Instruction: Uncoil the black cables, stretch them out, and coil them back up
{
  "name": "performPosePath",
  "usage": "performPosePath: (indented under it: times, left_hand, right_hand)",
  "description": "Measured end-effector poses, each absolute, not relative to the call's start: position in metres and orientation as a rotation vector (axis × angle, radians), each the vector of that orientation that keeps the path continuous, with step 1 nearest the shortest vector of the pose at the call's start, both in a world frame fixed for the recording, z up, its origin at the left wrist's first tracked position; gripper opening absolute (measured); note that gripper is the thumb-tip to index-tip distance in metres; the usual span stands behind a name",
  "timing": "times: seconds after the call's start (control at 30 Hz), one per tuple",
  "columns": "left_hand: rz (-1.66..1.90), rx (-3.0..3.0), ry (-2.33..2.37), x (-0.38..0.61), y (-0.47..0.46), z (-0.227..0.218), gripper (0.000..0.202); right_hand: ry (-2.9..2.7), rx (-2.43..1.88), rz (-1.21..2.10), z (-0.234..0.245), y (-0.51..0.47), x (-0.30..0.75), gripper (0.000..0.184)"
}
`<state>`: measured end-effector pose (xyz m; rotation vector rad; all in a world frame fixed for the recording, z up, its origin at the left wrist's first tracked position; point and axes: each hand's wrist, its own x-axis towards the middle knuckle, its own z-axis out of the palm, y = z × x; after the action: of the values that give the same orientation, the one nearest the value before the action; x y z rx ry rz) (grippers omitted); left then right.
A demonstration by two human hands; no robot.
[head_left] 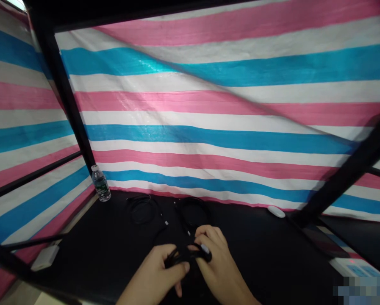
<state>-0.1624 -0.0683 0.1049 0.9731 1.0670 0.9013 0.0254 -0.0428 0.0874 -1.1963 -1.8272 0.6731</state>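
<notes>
Holding black cable (185,254) between left hand (154,275), right hand (217,262).

Striped tarp (209,106) was bright, mild glare left of centre. Black tabletop (266,262) was dim, black cable (183,255) barely separable. Wide-angle warp bent frame bars (62,89) at edges.

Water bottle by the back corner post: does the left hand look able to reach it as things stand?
Probably yes: the left hand holds a black cable, but only a flat coiled cable lies toward the water bottle.
</notes>
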Motion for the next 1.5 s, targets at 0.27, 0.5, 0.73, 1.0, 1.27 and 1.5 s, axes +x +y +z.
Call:
performPosePath:
  times: [0.27, 0.5, 0.73, 1.0, 1.27, 1.5]
  left_hand:
    - [1.459, 0.545, 0.919, -0.112, -0.070, 0.038, 0.050]
    - [1.673, 0.473, 1.069, -0.135, -0.073, 0.016, 0.052]
    - [1.081, -0.133, 1.106, -0.133, -0.074, -0.007, 0.054]
    - [1.178, 0.227, 0.907, -0.148, -0.069, 0.084, 0.045]
    - [0.746, 1.006, 0.915, -0.160, -0.066, 0.087, 0.036]
    - [0.557, 1.244, 1.095, -0.177, -0.075, 0.107, 0.021]
  right_hand:
    - [-0.723, -1.011, 1.465, 0.079, -0.044, -0.002, 0.052]
    - [-0.440, -0.875, 1.507, 0.085, -0.038, 0.016, 0.056]
    - [-0.333, -0.858, 1.460, 0.090, -0.039, 0.014, 0.057]
    - [-0.962, -1.174, 1.506, 0.088, -0.047, 0.008, 0.054]
    - [-1.830, -1.297, 1.079, 0.108, -0.047, 0.019, 0.012]
    - [-1.908, -1.102, 0.799, 0.086, -0.043, 0.031, 0.051]
